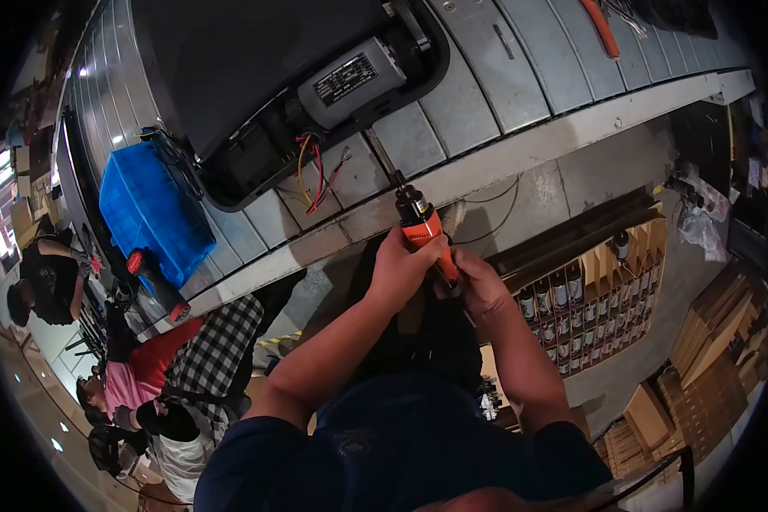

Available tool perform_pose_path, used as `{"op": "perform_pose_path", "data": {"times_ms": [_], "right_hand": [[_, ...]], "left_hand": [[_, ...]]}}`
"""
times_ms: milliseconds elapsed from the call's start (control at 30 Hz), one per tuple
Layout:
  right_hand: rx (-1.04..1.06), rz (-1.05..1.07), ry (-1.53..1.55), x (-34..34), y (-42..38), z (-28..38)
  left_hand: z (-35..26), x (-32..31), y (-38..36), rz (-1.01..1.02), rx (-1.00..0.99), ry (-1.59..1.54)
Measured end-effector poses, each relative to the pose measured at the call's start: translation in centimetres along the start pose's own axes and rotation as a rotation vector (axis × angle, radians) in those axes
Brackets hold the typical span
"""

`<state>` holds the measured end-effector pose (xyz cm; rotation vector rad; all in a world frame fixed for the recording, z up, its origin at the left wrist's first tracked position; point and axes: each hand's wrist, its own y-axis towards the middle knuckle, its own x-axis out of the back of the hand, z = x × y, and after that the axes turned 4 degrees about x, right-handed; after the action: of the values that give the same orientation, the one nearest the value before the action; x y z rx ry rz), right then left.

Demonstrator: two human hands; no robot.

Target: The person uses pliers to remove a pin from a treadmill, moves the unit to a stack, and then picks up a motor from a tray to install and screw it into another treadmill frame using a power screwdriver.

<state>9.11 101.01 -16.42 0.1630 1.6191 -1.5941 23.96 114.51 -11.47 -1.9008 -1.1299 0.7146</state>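
Observation:
An orange and black electric screwdriver (421,229) is in front of me, its long bit pointing up toward the bench. Wrapped around its body is my left hand (404,271), closed. My right hand (480,283) is closed at the tool's lower end; part of its grip is hidden. Beyond the bit's tip lies a black machine frame (230,194) holding a grey cylindrical motor (352,83) with a printed label. Loose red, yellow and black wires (317,175) hang from the frame.
A blue bin (149,213) stands on the slatted metal bench (461,111), beside a red and black hand tool (156,283). An orange-handled tool (602,30) lies at upper right. Below right, a cardboard box (648,294) holds several motors. Flattened cartons (700,384) and several people are around.

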Motion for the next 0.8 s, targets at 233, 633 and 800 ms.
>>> {"op": "perform_pose_path", "data": {"times_ms": [233, 633, 800], "right_hand": [[-0.126, 0.163, -0.082, 6.4, 5.1, -4.7], [0.052, 0.390, 0.002, 4.1, 3.3, -1.4], [-0.069, 0.213, 0.035, 4.5, 4.8, -3.6]], "left_hand": [[0.5, 0.1, 0.4, 0.041, -0.007, -0.035], [0.0, 0.2, 0.0, 0.116, 0.064, -0.153], [0.2, 0.2, -0.1, 0.085, 0.032, -0.163]]}}
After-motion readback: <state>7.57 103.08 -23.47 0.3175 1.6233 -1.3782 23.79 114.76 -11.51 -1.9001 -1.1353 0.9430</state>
